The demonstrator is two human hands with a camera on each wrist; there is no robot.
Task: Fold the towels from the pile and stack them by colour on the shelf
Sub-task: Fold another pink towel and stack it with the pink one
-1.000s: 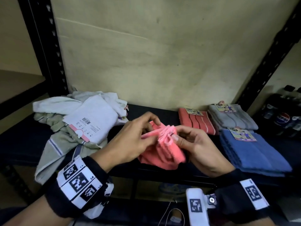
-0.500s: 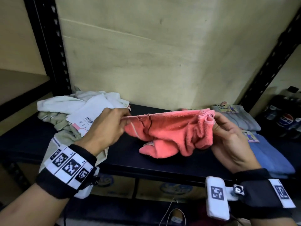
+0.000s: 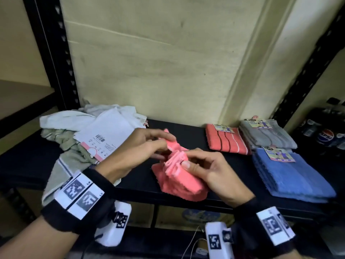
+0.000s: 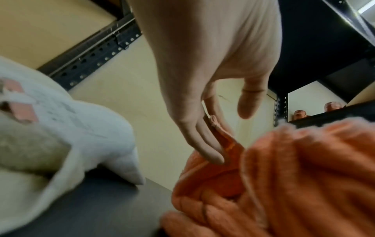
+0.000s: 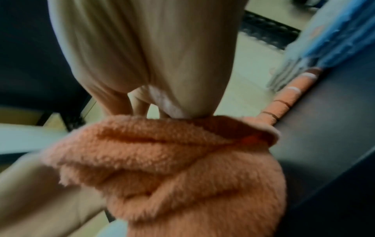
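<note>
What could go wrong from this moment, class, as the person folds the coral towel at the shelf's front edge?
1. The coral towel is bunched between the left hand and right hand, not flat, so the fold may come out crooked.
2. It lies at the shelf front edge; a loose pinch might let it slide off.
3. The unfolded pile sits close by the left arm, which could snag it.

coral towel (image 3: 179, 176): fluffy terry cloth | shelf (image 3: 186, 131): matt dark board, perforated metal posts | label (image 3: 104, 139): printed white paper, left
</note>
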